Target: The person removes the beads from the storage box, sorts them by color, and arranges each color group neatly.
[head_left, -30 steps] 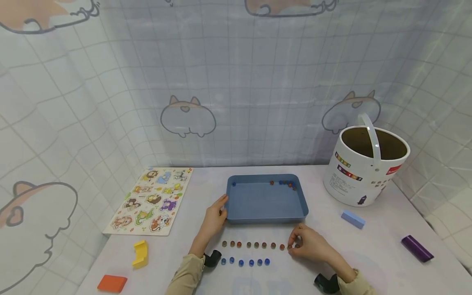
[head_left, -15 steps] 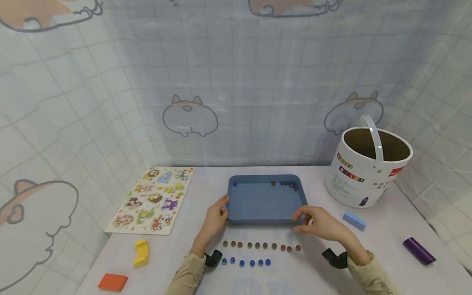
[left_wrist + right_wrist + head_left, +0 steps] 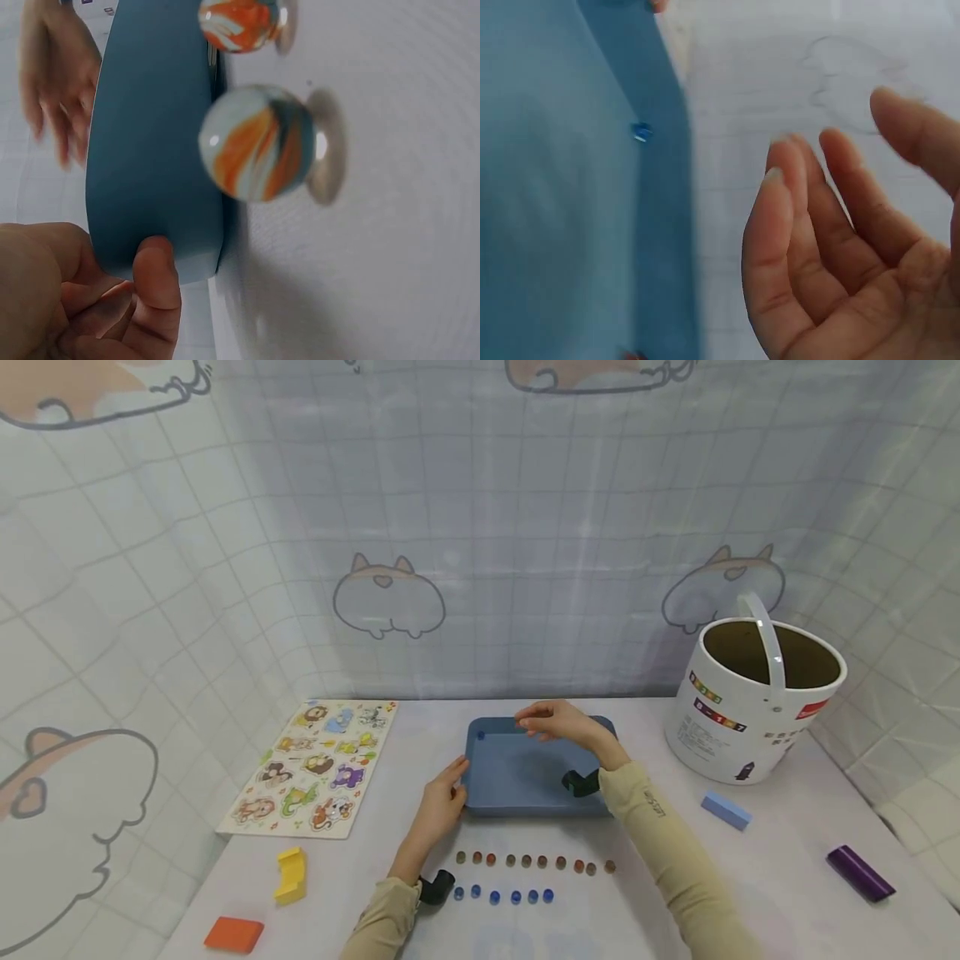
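A shallow blue tray (image 3: pixel 536 812) lies at the middle of the table. My left hand (image 3: pixel 437 810) grips its left side, the thumb (image 3: pixel 156 274) pressed on the outer wall in the left wrist view. Over the tray's back edge hovers my right hand (image 3: pixel 558 724), fingers slightly bent and apart, nothing between them in the right wrist view. A blue marble (image 3: pixel 641 133) sits in the tray's back left corner; my right arm covers the back right. In front of the tray runs a row of orange-and-white swirled marbles (image 3: pixel 491 859), with a row of blue marbles (image 3: pixel 495 898) nearer me.
At the right stand a white handled bucket (image 3: pixel 708 747), a light blue block (image 3: pixel 726 811) and a purple block (image 3: pixel 861 874). On the left lie an animal puzzle board (image 3: pixel 311 768), a yellow arched block (image 3: pixel 291 877) and an orange block (image 3: pixel 234 935). A curtain hangs behind the table.
My right hand has let go of a marble at the right end of the swirled row, then moved up and left over the tray's back edge. The left hand stays at the tray.
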A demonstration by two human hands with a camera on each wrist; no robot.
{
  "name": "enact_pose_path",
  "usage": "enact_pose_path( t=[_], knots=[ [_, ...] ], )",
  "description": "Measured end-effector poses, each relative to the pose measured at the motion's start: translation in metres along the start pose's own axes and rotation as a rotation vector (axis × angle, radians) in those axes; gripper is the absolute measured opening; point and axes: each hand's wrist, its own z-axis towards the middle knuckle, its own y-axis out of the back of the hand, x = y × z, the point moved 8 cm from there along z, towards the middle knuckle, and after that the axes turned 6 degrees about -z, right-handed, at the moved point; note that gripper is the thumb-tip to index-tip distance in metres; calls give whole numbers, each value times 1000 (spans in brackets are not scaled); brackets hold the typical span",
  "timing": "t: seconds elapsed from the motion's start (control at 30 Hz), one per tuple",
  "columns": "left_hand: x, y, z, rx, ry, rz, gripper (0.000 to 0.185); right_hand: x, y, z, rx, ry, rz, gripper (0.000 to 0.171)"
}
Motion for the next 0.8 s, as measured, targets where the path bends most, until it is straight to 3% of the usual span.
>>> enact_pose_path(
  t=[0.1, 0.23, 0.47, 0.6, 0.7, 0.8],
  knots=[
    [0, 0, 0, -9, -10, 0, 47, -12, -19, 29, 8, -62, 76, 47],
    [-2, 0, 0, -21, -38, 5, 47, -22, -42, 51, -20, -119, 167, 46],
    [-7, -2, 0, -14, -47, 26, 47, -33, -58, 70, -213, -226, 297, 40],
    [-6, -3, 1, -12, -41, 35, 47, -75, -66, 115, -279, -207, 354, 34],
    [-3, -2, 1, -9, -31, 27, 48, -71, -69, 116, -326, -234, 220, 28],
    [-2, -1, 1, -11, -29, 25, 48, -41, -72, 93, -372, -293, 34, 26]
  ],
)
